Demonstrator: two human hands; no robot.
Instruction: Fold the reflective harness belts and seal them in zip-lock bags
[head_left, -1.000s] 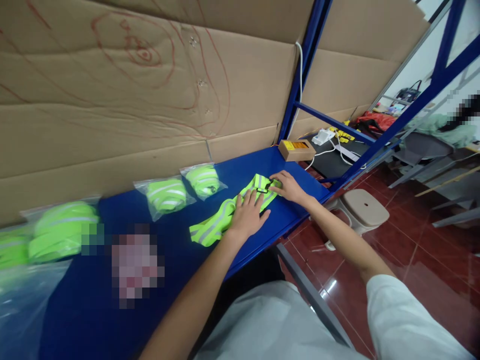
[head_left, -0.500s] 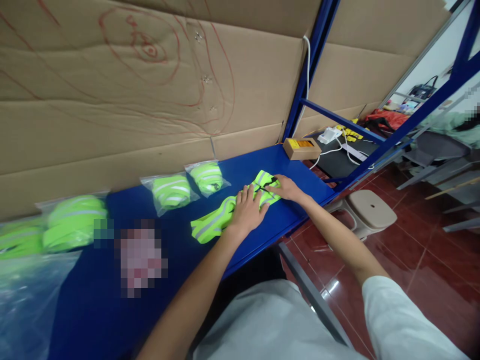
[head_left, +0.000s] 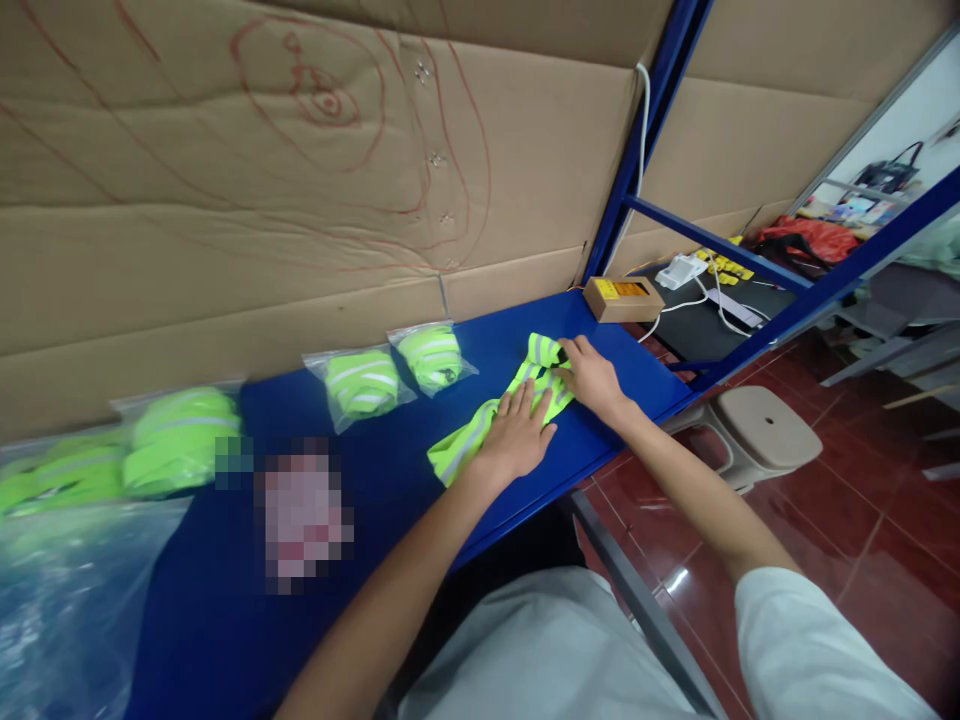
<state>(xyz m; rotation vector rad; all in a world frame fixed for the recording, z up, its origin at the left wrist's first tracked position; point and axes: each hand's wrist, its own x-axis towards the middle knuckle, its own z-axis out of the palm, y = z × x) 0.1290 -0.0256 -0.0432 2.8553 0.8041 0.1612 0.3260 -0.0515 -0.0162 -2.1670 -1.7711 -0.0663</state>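
Along the back of the smooth blue table (head_left: 202, 620), from the far left, rounded neon-yellow bundles (head_left: 180, 440) with pale stripes bulge inside crinkly clear plastic bags near a creased cardboard wall (head_left: 165, 260). Farther right, the left hand (head_left: 516, 440) lies flat, fingers slightly spread, on a loose, folded striped strap (head_left: 459, 450) on the table; next to it, the right hand (head_left: 592, 380) bends its fingers at the strap's far end, though I can't tell whether they pinch it.
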